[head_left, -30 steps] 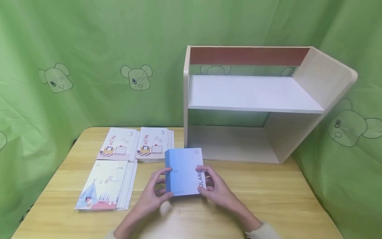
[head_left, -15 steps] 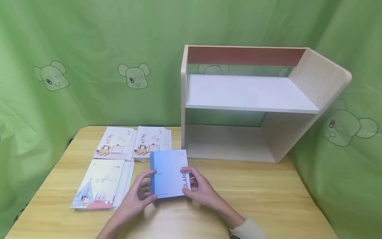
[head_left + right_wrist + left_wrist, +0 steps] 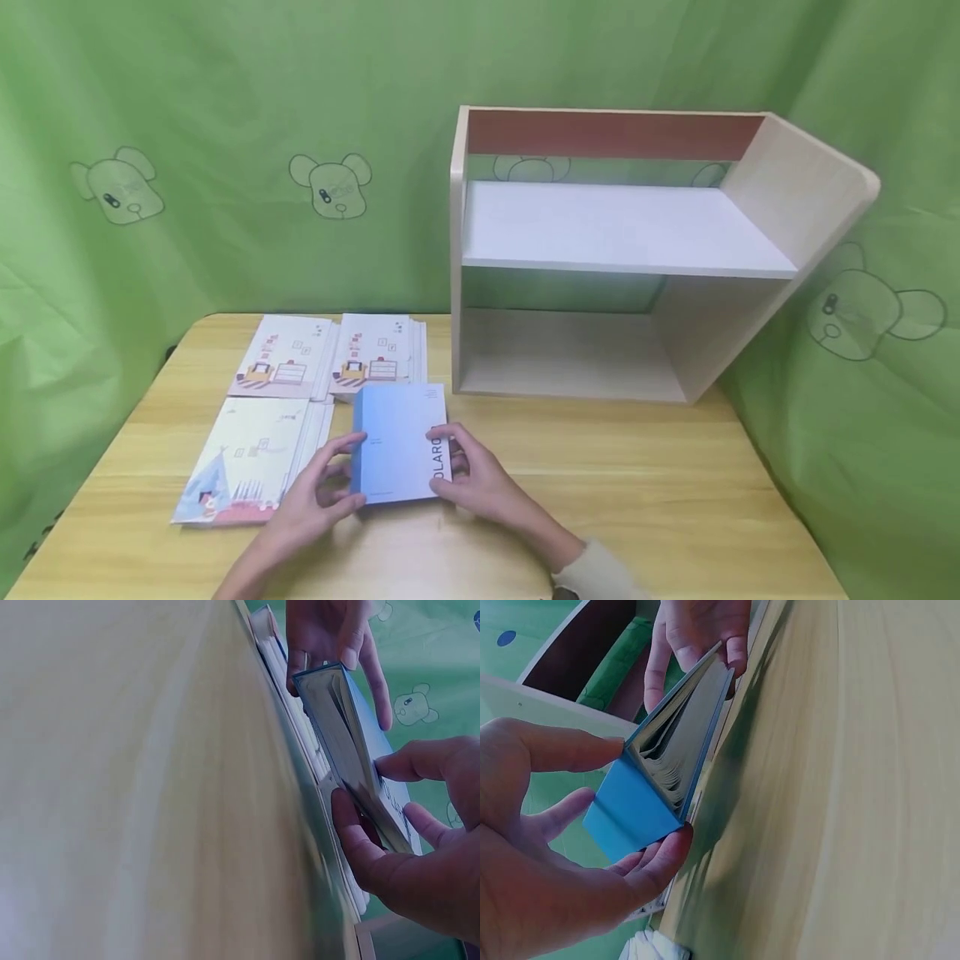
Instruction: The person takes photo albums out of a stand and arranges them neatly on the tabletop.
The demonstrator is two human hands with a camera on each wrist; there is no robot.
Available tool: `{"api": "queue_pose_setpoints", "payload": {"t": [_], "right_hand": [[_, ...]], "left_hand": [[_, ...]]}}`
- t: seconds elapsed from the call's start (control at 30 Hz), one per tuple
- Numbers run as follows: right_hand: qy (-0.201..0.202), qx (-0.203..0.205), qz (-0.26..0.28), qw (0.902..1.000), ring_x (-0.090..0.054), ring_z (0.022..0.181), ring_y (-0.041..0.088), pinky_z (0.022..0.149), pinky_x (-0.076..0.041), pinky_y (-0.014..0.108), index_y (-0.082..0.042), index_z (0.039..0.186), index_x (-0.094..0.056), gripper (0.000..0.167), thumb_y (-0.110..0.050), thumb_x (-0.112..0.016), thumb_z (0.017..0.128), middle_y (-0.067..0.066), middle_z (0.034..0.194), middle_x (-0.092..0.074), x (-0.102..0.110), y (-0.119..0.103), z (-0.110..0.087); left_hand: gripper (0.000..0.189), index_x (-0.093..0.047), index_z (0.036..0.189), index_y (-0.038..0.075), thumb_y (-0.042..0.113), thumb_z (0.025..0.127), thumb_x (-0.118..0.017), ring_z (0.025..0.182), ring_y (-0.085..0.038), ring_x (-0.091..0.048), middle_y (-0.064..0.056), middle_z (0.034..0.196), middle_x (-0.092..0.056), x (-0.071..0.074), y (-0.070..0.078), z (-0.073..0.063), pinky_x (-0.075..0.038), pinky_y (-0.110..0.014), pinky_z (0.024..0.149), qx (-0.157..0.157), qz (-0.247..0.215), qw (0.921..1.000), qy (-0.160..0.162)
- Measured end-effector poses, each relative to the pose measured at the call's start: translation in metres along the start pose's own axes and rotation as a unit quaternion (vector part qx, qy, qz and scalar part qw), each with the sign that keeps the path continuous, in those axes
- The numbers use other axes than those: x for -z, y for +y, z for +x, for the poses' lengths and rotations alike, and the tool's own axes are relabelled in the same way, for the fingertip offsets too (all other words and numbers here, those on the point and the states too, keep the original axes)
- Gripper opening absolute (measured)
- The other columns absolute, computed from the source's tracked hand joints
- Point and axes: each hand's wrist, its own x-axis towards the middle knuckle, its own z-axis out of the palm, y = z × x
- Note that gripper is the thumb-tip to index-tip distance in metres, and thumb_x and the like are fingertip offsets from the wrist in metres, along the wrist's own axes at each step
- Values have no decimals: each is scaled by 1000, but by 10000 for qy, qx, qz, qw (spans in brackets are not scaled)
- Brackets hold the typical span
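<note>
Both hands hold a blue book (image 3: 401, 442) above the table, its front cover up and large dark letters along the right side. My left hand (image 3: 309, 498) grips the spine side, with the thumb at the near corner and a fingertip higher on the edge. On the opposite edge, my right hand (image 3: 480, 479) pinches the covers between thumb and fingers. In the left wrist view the blue spine (image 3: 634, 814) shows between the fingers, and the pages (image 3: 679, 742) fan slightly apart. The book's top overlaps a white illustrated booklet (image 3: 371, 350) in the head view.
Another illustrated booklet stack (image 3: 281, 354) lies at the back left, with a third stack (image 3: 240, 458) in front of it. A two-tier wooden shelf (image 3: 630, 225) with a white board stands at the back right. Green curtain (image 3: 225, 100) surrounds the wooden table (image 3: 637, 500).
Both hands have carried the blue book left, toward the illustrated booklets, keeping the same hold. The head view has shifted slightly. Shelf and booklets stay in place.
</note>
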Motion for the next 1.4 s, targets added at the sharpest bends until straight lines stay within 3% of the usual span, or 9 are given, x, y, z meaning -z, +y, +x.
{"api": "queue_pose_setpoints", "payload": {"t": [0.13,0.33,0.57,0.77,0.93,1.17,1.4], "right_hand": [[8,-38,16,10000,-66,90,25,73,-63,29,-9,138,-54,62,11,-72,82,15,110,-61,-4,0,1],[-90,-41,167,9998,-67,88,22,72,-63,28,-10,136,-54,62,13,-68,81,13,108,-62,-16,2,7],[-56,-187,111,9997,-67,87,21,71,-62,27,-12,135,-55,62,14,-67,80,9,106,-62,-26,4,12],[-93,-336,21,9994,-66,84,20,67,-60,26,-13,132,-56,61,13,-69,79,7,101,-64,-30,1,15],[-171,-372,-214,9989,-66,85,18,70,-61,26,-12,132,-55,59,11,-71,80,6,100,-65,-30,-1,17],[-405,-432,-900,9942,-66,82,11,67,-59,25,-15,134,-54,58,3,-76,83,1,96,-66,-28,-8,24],[-453,-533,-1071,9918,-67,81,11,66,-59,25,-14,136,-53,60,3,-76,83,1,95,-66,-26,-11,25]], "left_hand": [[81,-43,152,16,-7,82,-77,129,-45,-50,-18,158,-36,5,0,0,-57,-40,99,74,9,9999,-87],[79,-43,152,16,-6,83,-75,128,-49,-49,-20,156,-37,17,-3,-4,-57,-50,97,93,223,9996,-126],[79,-44,152,16,-4,83,-76,125,-46,-50,-21,154,-40,27,-6,-5,-56,-51,97,158,438,9988,-173],[78,-42,154,16,-2,86,-74,130,-52,-47,-27,154,-38,34,-7,-4,-53,-57,102,256,534,9980,-236],[76,-40,156,15,2,89,-73,132,-53,-46,-29,157,-35,36,-8,-6,-51,-58,103,364,585,9971,-315],[72,-40,156,14,2,91,-69,128,-49,-49,-30,155,-38,38,-9,-7,-52,-56,102,226,787,9962,-309],[72,-38,156,11,1,92,-68,136,-55,-41,-34,158,-32,36,-6,-8,-49,-59,105,263,799,9958,-352]]}}
